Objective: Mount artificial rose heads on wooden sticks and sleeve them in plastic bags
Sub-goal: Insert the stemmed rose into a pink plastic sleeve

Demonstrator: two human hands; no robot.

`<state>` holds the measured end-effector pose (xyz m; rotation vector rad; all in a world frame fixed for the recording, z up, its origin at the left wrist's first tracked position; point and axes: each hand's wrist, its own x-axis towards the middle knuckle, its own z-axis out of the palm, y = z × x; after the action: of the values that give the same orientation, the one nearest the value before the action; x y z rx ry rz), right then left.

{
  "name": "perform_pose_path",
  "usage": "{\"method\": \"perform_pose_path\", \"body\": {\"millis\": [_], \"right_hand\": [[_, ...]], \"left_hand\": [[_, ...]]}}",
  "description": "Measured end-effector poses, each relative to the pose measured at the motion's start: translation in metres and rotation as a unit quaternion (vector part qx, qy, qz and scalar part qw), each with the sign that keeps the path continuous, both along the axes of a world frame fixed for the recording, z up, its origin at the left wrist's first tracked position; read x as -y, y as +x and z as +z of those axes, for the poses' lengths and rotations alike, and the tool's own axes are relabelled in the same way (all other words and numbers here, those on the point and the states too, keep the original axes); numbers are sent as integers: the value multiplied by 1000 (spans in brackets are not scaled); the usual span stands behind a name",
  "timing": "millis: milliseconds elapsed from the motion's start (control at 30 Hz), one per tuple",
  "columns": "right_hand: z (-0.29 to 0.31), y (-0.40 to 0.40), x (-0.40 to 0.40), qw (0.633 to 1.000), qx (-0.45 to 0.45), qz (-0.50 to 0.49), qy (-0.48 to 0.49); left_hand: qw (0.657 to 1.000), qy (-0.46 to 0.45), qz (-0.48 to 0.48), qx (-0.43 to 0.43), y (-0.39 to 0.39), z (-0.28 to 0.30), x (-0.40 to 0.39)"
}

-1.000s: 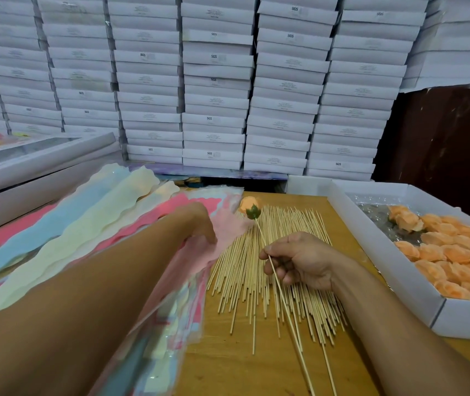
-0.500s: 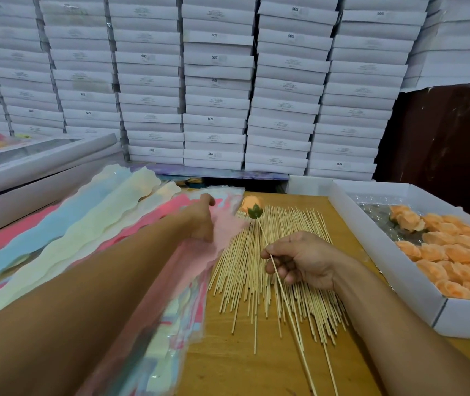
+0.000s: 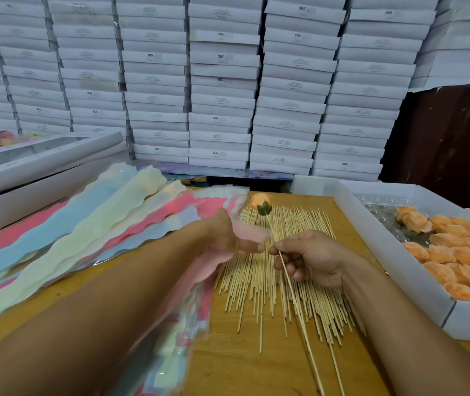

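Note:
My right hand pinches a thin wooden stick that carries an orange rose head with a green leaf base at its far end. My left hand holds a pink plastic bag, blurred by motion, just left of the stick. Both hands hover over a spread pile of wooden sticks on the wooden table. Fanned plastic bags in pink, blue and yellow lie to the left.
A white tray at the right holds several orange rose heads. White flat boxes sit at the left. A wall of stacked white boxes closes the back of the table.
My left hand has pulled back from the far end of the bag pile toward my right hand, bringing a pink bag with it. The right hand and stick have hardly moved.

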<state>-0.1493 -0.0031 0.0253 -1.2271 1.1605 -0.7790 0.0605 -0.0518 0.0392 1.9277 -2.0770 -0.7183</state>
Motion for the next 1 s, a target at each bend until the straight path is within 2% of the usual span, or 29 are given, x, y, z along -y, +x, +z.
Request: {"method": "perform_pose_path", "body": {"millis": [100,233,433,733,833,1000], "right_hand": [[0,-2,1,1000,4,-7,-4],[-1,-1,2,1000,15,-17,-14],[-1,-2,3,999,20,-23,-19],[-2,-4,6,999,24,-30,-21],[-2,-4,6,999,29,-29,-22],[-1,-6,7,999,37,-29,-19]], "left_hand": [[998,58,-22,-8,-2,4,-4],[996,82,-30,-35,-1,8,-9],[993,94,-66,36,-3,14,-16],[960,57,-122,244,-16,12,-29],[953,51,-133,269,-20,15,-33],[956,62,-125,257,-20,24,-37]]}}
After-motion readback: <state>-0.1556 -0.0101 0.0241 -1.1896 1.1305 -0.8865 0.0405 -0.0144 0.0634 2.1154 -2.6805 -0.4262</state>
